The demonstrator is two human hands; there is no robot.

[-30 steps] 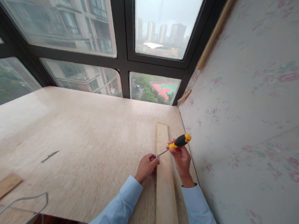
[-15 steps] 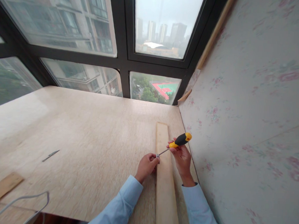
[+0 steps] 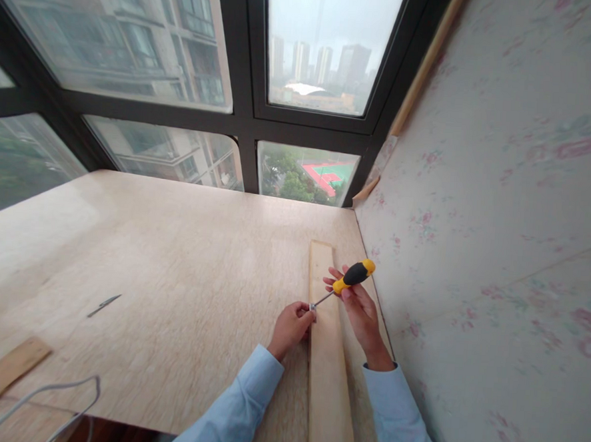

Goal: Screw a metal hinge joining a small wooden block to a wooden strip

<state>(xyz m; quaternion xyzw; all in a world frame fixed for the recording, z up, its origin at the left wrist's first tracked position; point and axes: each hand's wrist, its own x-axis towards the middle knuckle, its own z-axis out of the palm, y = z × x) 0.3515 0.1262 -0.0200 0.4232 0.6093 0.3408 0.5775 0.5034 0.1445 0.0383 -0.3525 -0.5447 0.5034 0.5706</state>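
Note:
A long pale wooden board (image 3: 330, 376) lies lengthwise on the marble-patterned surface. At its left edge, my left hand (image 3: 289, 329) pinches a small shiny metal piece (image 3: 313, 307), whose exact kind is too small to make out. My right hand (image 3: 362, 316) is on the right of the board with a yellow-and-black screwdriver (image 3: 356, 275) between thumb and fingers, some fingertips stretched out past the handle. The screwdriver slants down to the left, its shaft reaching the metal piece. Whether the tip sits in a screw is hidden.
A thin dark pen-like tool (image 3: 103, 306) lies on the left of the surface (image 3: 188, 254). A short wooden piece (image 3: 11, 368) and a grey cable (image 3: 59, 388) are at the lower left. Flowered wallpaper (image 3: 498, 260) rises close on the right, dark-framed windows (image 3: 244, 121) behind.
My right hand's fingers have opened out and shifted around the handle, and the screwdriver's handle end has moved slightly left. My left hand stays at the metal piece.

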